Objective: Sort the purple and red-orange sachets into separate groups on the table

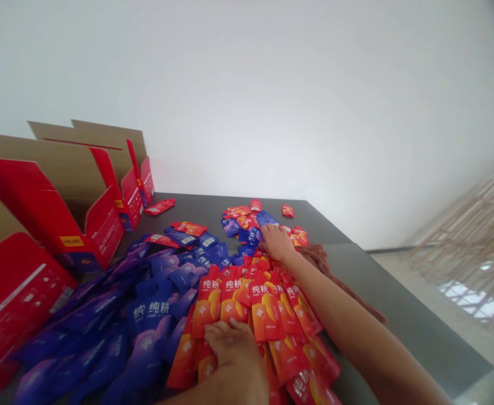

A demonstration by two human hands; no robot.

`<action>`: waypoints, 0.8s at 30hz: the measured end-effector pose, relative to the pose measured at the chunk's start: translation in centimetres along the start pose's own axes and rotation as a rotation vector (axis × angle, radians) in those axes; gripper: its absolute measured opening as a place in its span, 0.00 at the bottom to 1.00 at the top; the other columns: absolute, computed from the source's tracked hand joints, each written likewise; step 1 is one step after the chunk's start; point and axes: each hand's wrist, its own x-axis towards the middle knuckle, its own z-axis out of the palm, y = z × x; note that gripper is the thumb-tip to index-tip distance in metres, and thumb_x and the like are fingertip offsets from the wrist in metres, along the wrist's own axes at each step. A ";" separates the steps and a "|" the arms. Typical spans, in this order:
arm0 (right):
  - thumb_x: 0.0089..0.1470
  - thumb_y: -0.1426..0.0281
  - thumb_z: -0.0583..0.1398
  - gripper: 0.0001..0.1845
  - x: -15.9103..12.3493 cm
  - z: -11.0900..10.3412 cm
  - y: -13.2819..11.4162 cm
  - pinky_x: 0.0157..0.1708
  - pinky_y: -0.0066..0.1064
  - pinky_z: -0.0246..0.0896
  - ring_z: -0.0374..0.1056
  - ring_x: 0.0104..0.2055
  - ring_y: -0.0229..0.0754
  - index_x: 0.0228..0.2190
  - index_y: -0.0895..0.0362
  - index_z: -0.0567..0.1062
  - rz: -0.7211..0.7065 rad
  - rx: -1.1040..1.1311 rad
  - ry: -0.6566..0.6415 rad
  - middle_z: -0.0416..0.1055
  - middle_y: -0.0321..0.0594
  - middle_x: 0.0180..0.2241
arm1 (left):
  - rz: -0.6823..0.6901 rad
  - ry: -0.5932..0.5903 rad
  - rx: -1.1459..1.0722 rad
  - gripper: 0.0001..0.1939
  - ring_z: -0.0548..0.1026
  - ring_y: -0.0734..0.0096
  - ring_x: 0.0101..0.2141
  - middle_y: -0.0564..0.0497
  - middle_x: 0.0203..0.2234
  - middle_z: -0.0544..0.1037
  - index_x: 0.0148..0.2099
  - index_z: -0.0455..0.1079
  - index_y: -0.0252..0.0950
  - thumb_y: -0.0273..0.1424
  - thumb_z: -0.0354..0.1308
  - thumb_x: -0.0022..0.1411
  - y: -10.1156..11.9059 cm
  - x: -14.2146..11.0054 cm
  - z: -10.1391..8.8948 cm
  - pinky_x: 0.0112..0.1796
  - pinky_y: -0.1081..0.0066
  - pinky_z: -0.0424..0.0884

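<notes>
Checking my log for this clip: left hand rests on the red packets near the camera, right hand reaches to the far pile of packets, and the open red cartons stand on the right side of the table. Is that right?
One detail is off: in the head view the open red cartons stand on the table's left side. The left hand does rest on the red packets, and the right hand does reach to the far pile.

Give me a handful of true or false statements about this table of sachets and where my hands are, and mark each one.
1. The right hand rests on the far pile of mixed sachets. True.
2. The left hand presses on blue sachets. False: it lies on the fanned red sachets; the blue sachets lie to its left.
3. Red cardboard boxes stand open at the table's left. True.
4. The tabletop is white. False: it is dark grey.
5. A brown cloth lies beside the right forearm. True.
</notes>
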 end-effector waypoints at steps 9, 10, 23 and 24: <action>0.57 0.73 0.58 0.15 -2.9 0.0 -0.3 0.58 0.50 0.44 0.54 0.61 0.54 0.47 0.58 0.68 0.141 0.168 0.187 0.61 0.52 0.58 | 0.044 -0.037 -0.062 0.25 0.76 0.47 0.48 0.29 0.46 0.78 0.57 0.68 0.28 0.17 0.47 0.58 -0.3 0.2 -0.1 0.46 0.57 0.70; 0.56 0.73 0.58 0.14 -3.0 -0.3 -0.1 0.58 0.49 0.44 0.56 0.59 0.53 0.45 0.58 0.69 0.156 0.214 0.203 0.64 0.51 0.56 | 0.045 -0.049 -0.069 0.25 0.76 0.47 0.47 0.29 0.46 0.78 0.57 0.69 0.28 0.18 0.48 0.58 -0.4 0.3 -0.2 0.44 0.57 0.71; 0.60 0.58 0.54 0.15 -16.3 -0.3 0.3 0.23 0.33 0.63 0.71 0.25 0.44 0.36 0.54 0.74 0.265 0.865 0.090 0.75 0.40 0.26 | 0.074 -0.055 -0.080 0.26 0.76 0.47 0.46 0.29 0.44 0.78 0.56 0.70 0.26 0.14 0.43 0.58 -0.9 -0.3 -1.3 0.45 0.56 0.71; 0.58 0.58 0.56 0.14 -16.9 -0.6 0.5 0.25 0.34 0.64 0.72 0.28 0.45 0.37 0.53 0.75 0.257 0.772 0.106 0.76 0.42 0.29 | 0.071 -0.045 -0.077 0.26 0.76 0.47 0.47 0.28 0.45 0.78 0.56 0.69 0.25 0.14 0.42 0.58 -0.8 -0.3 -1.3 0.46 0.57 0.71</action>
